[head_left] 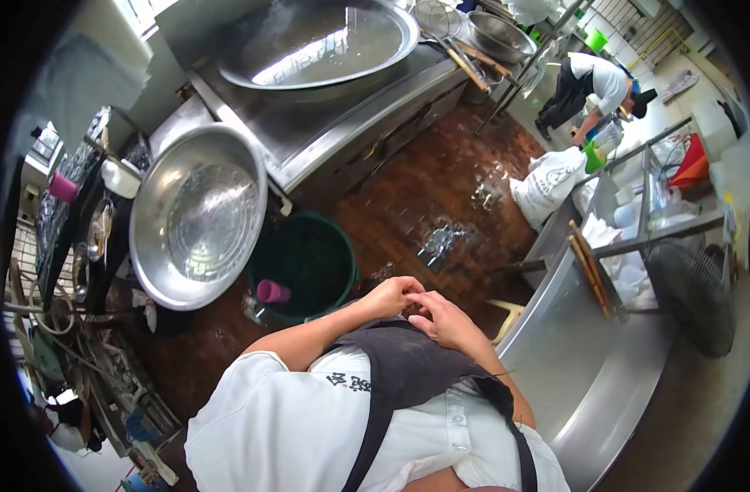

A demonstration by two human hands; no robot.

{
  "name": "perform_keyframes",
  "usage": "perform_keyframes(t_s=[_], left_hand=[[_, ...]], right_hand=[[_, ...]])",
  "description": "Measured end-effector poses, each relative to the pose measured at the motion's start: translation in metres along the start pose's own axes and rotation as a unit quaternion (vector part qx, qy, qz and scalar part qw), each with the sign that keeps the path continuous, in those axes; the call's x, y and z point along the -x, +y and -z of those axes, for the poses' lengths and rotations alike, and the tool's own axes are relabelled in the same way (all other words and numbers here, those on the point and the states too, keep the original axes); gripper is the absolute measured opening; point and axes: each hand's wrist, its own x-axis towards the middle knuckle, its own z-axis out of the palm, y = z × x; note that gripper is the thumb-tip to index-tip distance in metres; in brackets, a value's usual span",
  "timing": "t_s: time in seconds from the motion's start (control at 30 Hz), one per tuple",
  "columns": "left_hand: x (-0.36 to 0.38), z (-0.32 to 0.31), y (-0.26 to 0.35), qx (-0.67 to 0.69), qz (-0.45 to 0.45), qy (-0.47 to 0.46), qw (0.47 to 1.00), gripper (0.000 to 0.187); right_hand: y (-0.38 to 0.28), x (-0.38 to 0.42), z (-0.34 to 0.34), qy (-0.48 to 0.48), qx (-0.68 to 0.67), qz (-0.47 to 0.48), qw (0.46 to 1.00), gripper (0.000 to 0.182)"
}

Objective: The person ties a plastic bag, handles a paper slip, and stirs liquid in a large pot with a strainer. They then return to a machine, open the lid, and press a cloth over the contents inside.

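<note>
My left hand point(393, 297) and my right hand point(447, 318) meet in front of my waist, just above the dark apron point(412, 361). The fingers of both hands are bent and closed, with the fingertips touching one another. Whatever lies between them, if anything, is too small to make out. Beyond my left forearm stands a dark green tub point(313, 254) on the floor, with a purple cup point(272, 291) at its near side. A large metal basin point(199, 217) is tilted up to the left of the tub.
A huge wok point(322, 82) of cloudy liquid sits in the steel stove point(309, 148) ahead. A steel counter point(580, 353) runs along my right, with a fan point(690, 295) beyond it. A white sack point(547, 184) stands on the wet tiled floor point(416, 189). Farther back, a person point(596, 86) bends down.
</note>
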Motion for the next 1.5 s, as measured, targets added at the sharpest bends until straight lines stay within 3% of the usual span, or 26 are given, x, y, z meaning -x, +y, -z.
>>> perform_keyframes(t_s=[0.27, 0.33, 0.47, 0.63, 0.77, 0.83, 0.9, 0.97, 1.0, 1.03, 1.17, 1.23, 1.27, 1.3, 1.33, 1.37, 1.47, 1.5], left_hand=[[-0.149, 0.080, 0.082, -0.078, -0.044, 0.042, 0.995, 0.021], [-0.178, 0.097, 0.099, -0.051, -0.043, 0.073, 0.995, 0.022], [-0.217, 0.113, 0.117, 0.044, -0.045, 0.146, 0.987, 0.019], [-0.277, 0.085, 0.094, 0.123, -0.028, 0.227, 0.966, 0.018], [-0.335, 0.032, 0.138, 0.133, 0.028, 0.278, 0.951, 0.016], [-0.359, 0.010, 0.157, -0.018, -0.090, 0.285, 0.954, 0.017], [-0.385, 0.003, 0.156, -0.024, -0.109, 0.283, 0.953, 0.018], [-0.410, 0.001, 0.138, -0.033, -0.103, 0.329, 0.938, 0.018], [-0.422, -0.013, 0.105, -0.027, -0.240, 0.442, 0.864, 0.021], [-0.392, -0.004, 0.187, 0.056, -0.025, 0.345, 0.937, 0.024], [-0.395, -0.008, 0.177, 0.038, -0.115, 0.369, 0.922, 0.039], [-0.387, -0.015, 0.182, 0.009, 0.009, 0.347, 0.938, 0.043], [-0.388, -0.014, 0.159, 0.011, 0.009, 0.344, 0.939, 0.043], [-0.396, -0.010, 0.114, -0.167, -0.055, 0.361, 0.916, 0.039], [-0.404, -0.004, 0.070, -0.340, -0.118, 0.364, 0.859, 0.034], [-0.406, 0.001, 0.046, -0.501, -0.180, 0.355, 0.769, 0.030], [-0.385, 0.007, 0.054, -0.468, -0.161, 0.340, 0.800, 0.029], [-0.378, 0.013, 0.056, -0.471, -0.165, 0.333, 0.800, 0.029]], right_hand=[[0.041, -0.091, 0.126, 0.039, -0.031, 0.040, 0.998, 0.042], [0.058, -0.109, 0.147, -0.015, -0.098, 0.014, 0.995, 0.042], [0.111, -0.157, 0.194, -0.094, -0.086, 0.046, 0.991, 0.044], [0.163, -0.219, 0.279, -0.149, -0.051, 0.124, 0.980, 0.043], [0.167, -0.250, 0.372, -0.182, 0.021, 0.213, 0.960, 0.038], [0.135, -0.252, 0.428, -0.191, -0.034, 0.344, 0.919, 0.042], [0.081, -0.237, 0.485, -0.149, -0.035, 0.457, 0.876, 0.047], [0.039, -0.214, 0.533, -0.104, -0.069, 0.590, 0.797, 0.059], [0.022, -0.202, 0.549, -0.092, -0.113, 0.637, 0.757, 0.058], [0.010, -0.193, 0.562, -0.079, -0.154, 0.679, 0.713, 0.057], [-0.010, -0.175, 0.598, -0.060, -0.164, 0.723, 0.669, 0.037], [-0.017, -0.171, 0.605, -0.046, -0.174, 0.746, 0.641, 0.025], [-0.019, -0.169, 0.607, -0.039, -0.181, 0.756, 0.628, 0.020], [-0.023, -0.169, 0.607, -0.036, -0.181, 0.753, 0.632, 0.020], [-0.027, -0.168, 0.607, -0.048, -0.182, 0.765, 0.616, 0.017], [-0.032, -0.168, 0.606, -0.059, -0.183, 0.777, 0.599, 0.018], [-0.048, -0.164, 0.597, -0.092, -0.182, 0.811, 0.548, 0.036], [-0.053, -0.161, 0.593, -0.086, -0.179, 0.809, 0.553, 0.036]])
